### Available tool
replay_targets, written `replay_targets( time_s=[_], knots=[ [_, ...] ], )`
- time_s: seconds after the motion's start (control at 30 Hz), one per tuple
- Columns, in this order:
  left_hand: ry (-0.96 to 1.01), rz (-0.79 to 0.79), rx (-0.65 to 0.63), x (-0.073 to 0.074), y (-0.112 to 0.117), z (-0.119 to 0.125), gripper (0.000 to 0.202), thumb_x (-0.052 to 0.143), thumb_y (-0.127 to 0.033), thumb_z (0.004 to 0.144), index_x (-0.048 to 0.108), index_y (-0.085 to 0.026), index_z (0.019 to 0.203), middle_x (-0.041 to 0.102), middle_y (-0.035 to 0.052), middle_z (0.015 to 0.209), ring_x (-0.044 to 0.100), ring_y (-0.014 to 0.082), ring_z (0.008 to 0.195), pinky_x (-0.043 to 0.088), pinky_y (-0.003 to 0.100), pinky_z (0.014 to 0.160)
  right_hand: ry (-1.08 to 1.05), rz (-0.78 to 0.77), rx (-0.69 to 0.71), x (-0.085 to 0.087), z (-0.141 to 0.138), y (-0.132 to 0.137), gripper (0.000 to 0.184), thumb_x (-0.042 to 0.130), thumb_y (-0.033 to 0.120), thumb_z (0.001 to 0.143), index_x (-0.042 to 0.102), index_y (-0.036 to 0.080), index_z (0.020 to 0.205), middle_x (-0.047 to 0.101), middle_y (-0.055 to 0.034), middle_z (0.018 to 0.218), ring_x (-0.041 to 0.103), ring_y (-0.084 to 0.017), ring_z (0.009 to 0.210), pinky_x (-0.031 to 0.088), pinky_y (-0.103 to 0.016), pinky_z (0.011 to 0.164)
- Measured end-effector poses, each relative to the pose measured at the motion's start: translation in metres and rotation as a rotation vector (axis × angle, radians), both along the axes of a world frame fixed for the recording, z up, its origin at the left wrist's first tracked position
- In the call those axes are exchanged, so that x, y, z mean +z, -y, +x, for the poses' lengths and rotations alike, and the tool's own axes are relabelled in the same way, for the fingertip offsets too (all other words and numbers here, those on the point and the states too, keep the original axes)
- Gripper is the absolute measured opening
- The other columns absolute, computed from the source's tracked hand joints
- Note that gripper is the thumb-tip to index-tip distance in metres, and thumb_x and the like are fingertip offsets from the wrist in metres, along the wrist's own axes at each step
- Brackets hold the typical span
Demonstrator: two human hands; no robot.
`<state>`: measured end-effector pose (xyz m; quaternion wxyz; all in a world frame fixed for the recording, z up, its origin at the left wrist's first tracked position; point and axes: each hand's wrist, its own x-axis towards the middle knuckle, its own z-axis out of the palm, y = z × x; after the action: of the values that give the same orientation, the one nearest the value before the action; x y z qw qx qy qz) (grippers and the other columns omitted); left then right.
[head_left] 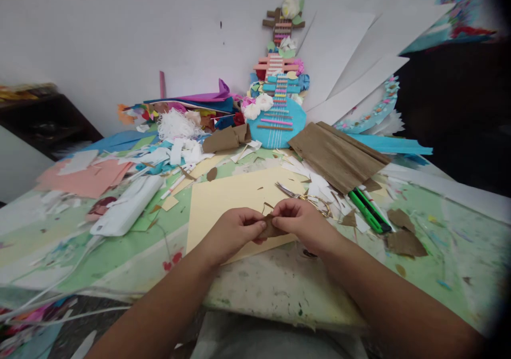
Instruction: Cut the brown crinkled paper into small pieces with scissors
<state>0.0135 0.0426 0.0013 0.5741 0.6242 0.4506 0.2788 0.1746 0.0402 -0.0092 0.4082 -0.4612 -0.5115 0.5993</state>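
A small piece of brown paper (272,229) is pinched between my two hands, just above a pale yellow sheet (223,199). My left hand (238,230) grips its left side with thumb and fingers. On its other side, the thumb and fingertips of my right hand (300,221) press together. Gold-handled scissors (293,191) lie right behind my right hand, their handles partly covered by it. Small brown scraps rest on the yellow sheet near my fingers.
Paper guitars (277,122) lean against the wall at the back. A folded brown paper sheet (339,154) and a green utility knife (369,211) lie to the right. Toward the left sit a white corded device (128,205) and pink paper (85,178). Scraps litter the table.
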Motion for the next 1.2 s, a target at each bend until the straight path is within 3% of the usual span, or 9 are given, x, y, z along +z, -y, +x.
replay_targets(
  time_s=[0.2,0.43,0.73,0.9,0.97,1.1,1.2],
  knots=[
    [0.071,-0.029,-0.071,0.001,-0.001,0.0,0.012,0.057,-0.023,0.065,0.062,-0.014,0.071,0.056,0.0014,0.06,0.05,0.011,0.055,0.04,0.022,0.055,-0.015,-0.032,-0.049,-0.001,0.005,-0.004,0.011,0.059,0.017,0.055,0.051,0.017,0.063,0.051,0.0048,0.054,0.047,-0.008,0.049,0.035,-0.022,0.05],
    [0.025,-0.082,-0.024,-0.003,-0.002,0.006,0.016,0.056,-0.028,0.066,0.062,-0.014,0.067,0.059,0.0031,0.065,0.053,0.013,0.062,0.043,0.024,0.058,-0.039,-0.008,-0.004,-0.001,0.007,-0.002,0.013,0.057,0.014,0.057,0.049,0.018,0.066,0.047,0.0068,0.053,0.044,-0.007,0.048,0.031,-0.02,0.047],
    [0.098,-0.132,0.009,-0.007,-0.003,0.008,0.009,0.06,-0.022,0.062,0.06,-0.013,0.065,0.059,0.0011,0.056,0.052,0.0094,0.052,0.04,0.022,0.055,-0.085,-0.002,0.005,0.004,0.005,-0.001,0.015,0.058,0.011,0.056,0.046,0.017,0.064,0.047,0.0082,0.05,0.042,-0.005,0.044,0.03,-0.019,0.045],
    [0.028,-0.099,0.08,-0.004,-0.002,0.01,0.01,0.06,-0.021,0.063,0.058,-0.012,0.064,0.056,-0.0007,0.049,0.051,0.0085,0.047,0.04,0.021,0.05,-0.099,-0.022,-0.031,0.002,0.006,-0.002,0.016,0.058,0.011,0.055,0.046,0.018,0.063,0.047,0.0082,0.049,0.041,-0.005,0.041,0.029,-0.02,0.043],
    [0.072,-0.119,0.126,-0.004,-0.002,0.009,0.014,0.062,-0.021,0.062,0.057,-0.011,0.071,0.057,-0.0004,0.052,0.052,0.0087,0.047,0.041,0.022,0.051,-0.11,-0.015,-0.04,-0.001,0.006,-0.004,0.015,0.059,0.011,0.055,0.047,0.018,0.062,0.046,0.0079,0.048,0.041,-0.006,0.041,0.029,-0.02,0.043],
    [0.273,-0.22,0.195,-0.007,-0.001,0.009,0.043,0.068,-0.022,0.058,0.051,-0.013,0.096,0.062,0.0022,0.068,0.057,0.0107,0.052,0.045,0.026,0.056,-0.164,0.011,-0.092,-0.004,0.007,-0.007,0.016,0.061,0.012,0.055,0.048,0.018,0.061,0.047,0.0071,0.05,0.043,-0.006,0.046,0.03,-0.02,0.045],
    [0.384,-0.269,0.162,-0.009,-0.001,0.012,0.045,0.07,-0.02,0.056,0.051,-0.012,0.095,0.062,0.0066,0.078,0.06,0.0145,0.065,0.045,0.027,0.062,-0.209,0.024,-0.144,-0.003,0.006,-0.009,0.016,0.062,0.013,0.055,0.047,0.018,0.061,0.049,0.0063,0.055,0.043,-0.006,0.05,0.031,-0.02,0.047]
  ],
)
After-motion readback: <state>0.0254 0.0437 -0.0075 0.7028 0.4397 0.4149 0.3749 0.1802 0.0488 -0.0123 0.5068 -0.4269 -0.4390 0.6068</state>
